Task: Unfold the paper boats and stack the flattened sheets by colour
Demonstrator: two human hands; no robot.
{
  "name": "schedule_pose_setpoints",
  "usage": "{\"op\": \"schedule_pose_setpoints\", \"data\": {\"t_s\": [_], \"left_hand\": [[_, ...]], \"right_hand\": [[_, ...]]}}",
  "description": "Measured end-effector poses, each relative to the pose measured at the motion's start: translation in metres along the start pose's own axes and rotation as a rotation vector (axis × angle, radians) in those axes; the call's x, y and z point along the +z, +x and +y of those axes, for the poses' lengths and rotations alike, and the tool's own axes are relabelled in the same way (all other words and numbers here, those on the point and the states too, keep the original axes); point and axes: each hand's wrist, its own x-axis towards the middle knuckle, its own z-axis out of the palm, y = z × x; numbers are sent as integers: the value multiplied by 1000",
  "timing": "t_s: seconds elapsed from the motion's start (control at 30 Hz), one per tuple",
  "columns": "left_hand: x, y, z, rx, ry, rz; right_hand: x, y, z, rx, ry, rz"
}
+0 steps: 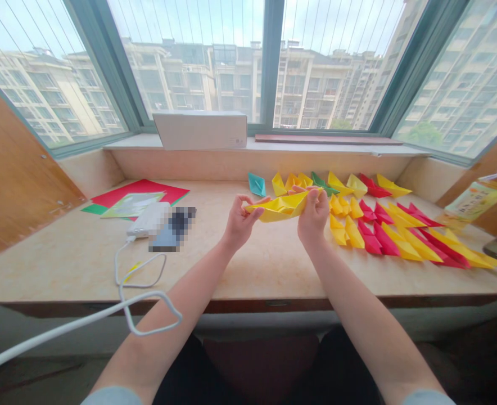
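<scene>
A folded yellow paper boat is held up above the desk, stretched between my two hands. My left hand pinches its left end, thumb in front. At the other end my right hand grips the paper between thumb and fingers. Behind it, a row of folded boats runs along the back of the desk, among them a blue one, a green one and a red one. To the right of my right hand sit rows of yellow boats and red boats.
Red paper sheets lie at the back left, near a white power bank and a phone. A white cable loops over my left forearm. A drink bottle stands at right; a white box rests on the sill.
</scene>
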Motion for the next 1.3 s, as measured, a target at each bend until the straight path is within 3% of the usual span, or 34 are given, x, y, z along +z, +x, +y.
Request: {"op": "schedule_pose_setpoints", "data": {"t_s": [0.17,0.3,0.5,0.6,0.73,0.93,1.13,1.3], "left_hand": [[0,-2,-2,27,110,-64],[-4,-3,-8,55,227,-155],[-14,-4,-11,141,690,-357],[-10,-6,-8,164,753,-406],[0,-8,-5,128,699,-348],[4,-9,-4,65,705,-221],[1,-9,-5,-28,620,-167],[4,-9,-11,-123,531,-210]], "right_hand": [[2,2,-5,-41,53,155],[-2,5,-9,-67,88,186],[-12,-4,-12,-280,-230,-83],[-12,-15,-12,-359,-342,-197],[-7,-24,-13,-380,-308,-194],[5,-21,-14,-167,-107,-103],[0,-14,-13,-153,-295,-183],[-3,-14,-10,-163,-353,-183]]}}
